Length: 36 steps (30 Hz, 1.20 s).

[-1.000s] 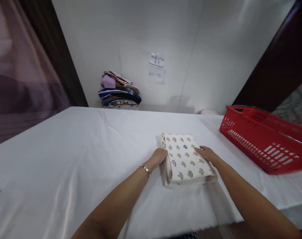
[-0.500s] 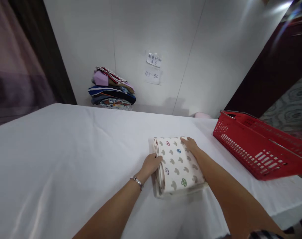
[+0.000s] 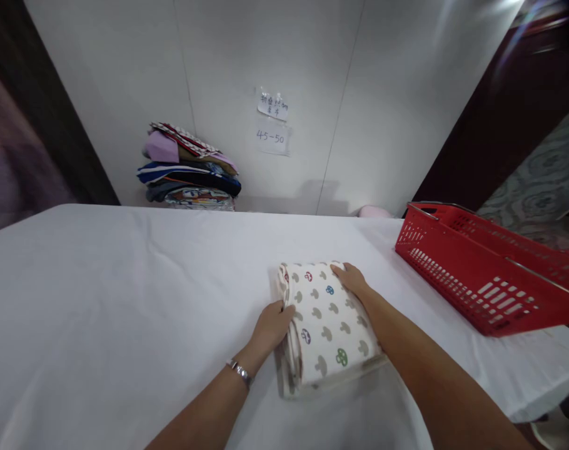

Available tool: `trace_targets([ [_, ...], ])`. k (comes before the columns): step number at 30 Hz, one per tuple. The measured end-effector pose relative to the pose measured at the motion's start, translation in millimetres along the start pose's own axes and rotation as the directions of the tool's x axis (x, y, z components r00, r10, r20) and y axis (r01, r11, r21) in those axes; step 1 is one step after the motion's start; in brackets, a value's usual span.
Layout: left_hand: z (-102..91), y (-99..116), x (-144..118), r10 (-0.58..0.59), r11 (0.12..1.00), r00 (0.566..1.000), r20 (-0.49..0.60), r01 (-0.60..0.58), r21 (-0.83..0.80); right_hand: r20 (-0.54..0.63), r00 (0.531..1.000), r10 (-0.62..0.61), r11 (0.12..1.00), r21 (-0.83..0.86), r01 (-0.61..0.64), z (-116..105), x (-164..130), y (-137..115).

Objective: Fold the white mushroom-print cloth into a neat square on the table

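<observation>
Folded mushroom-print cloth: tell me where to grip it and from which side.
Grip the folded mushroom-print cloth at its two long sides, probably best with both hands sliding under. It lies flat in thick layers on the white table; the left hand already holds the layered left edge, the right hand rests at the far corner.

both hands (image 3: 272, 325) (image 3: 351, 279) on folded cloth (image 3: 326, 325), grip unclear

1. Illumination: bright, even, diffuse light; a glare streak flares in the upper right corner.
2. Shadows: soft and faint beneath the folded mushroom-print cloth (image 3: 324, 325) and behind the stacked folded clothes (image 3: 188, 165).
3. Reflection: the white table cover (image 3: 101, 300) shows a mild sheen at lower left.
4. Distortion: wide-angle lens bends wall seams and stretches the red basket (image 3: 491, 275).
5. Blur: the dark left margin is smeared; the centre stays sharp.
</observation>
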<state>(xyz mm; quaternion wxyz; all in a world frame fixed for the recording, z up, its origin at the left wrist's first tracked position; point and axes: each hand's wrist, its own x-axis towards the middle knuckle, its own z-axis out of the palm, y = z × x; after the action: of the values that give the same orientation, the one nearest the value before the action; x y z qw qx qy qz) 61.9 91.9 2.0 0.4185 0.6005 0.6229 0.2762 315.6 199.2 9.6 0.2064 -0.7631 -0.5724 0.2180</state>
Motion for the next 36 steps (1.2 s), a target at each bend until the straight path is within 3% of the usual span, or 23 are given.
trace_targets([
  [4, -0.7, 3, -2, -0.041, 0.999, 0.999, -0.005, 0.041, -0.027, 0.083, 0.995, 0.055, 0.985, 0.159, -0.068, -18, -26, 9],
  [9, -0.5, 3, -5, -0.056, 0.995, 0.998, 0.008, 0.057, -0.078, 0.238, 0.965, 0.106, 0.909, 0.369, -0.191, -41, -97, 42],
  [14, -0.5, 0, -1, -0.031, 0.996, 1.000, 0.007, 0.031, -0.079, 0.192, 0.975, 0.114, 0.895, 0.406, -0.185, -43, -155, 61],
  [20, 4.6, 2, -4, -0.032, 0.992, 0.998, 0.055, 0.038, -0.117, 0.052, 0.994, 0.096, 0.866, 0.488, -0.109, -44, -153, 70],
  [27, 10.0, 3, -14, -0.027, 0.987, 0.998, 0.057, 0.036, -0.159, -0.042, 0.993, 0.108, 0.942, 0.325, -0.088, -45, -151, 78],
  [33, 10.2, 5, -13, -0.023, 0.988, 0.997, 0.070, 0.033, -0.151, -0.001, 0.980, 0.201, 0.934, 0.303, -0.191, -44, -167, 83],
  [36, 10.4, 6, -12, -0.018, 0.990, 0.996, 0.084, 0.029, -0.137, -0.102, 0.987, 0.120, 0.926, 0.370, -0.075, -40, -165, 87],
])
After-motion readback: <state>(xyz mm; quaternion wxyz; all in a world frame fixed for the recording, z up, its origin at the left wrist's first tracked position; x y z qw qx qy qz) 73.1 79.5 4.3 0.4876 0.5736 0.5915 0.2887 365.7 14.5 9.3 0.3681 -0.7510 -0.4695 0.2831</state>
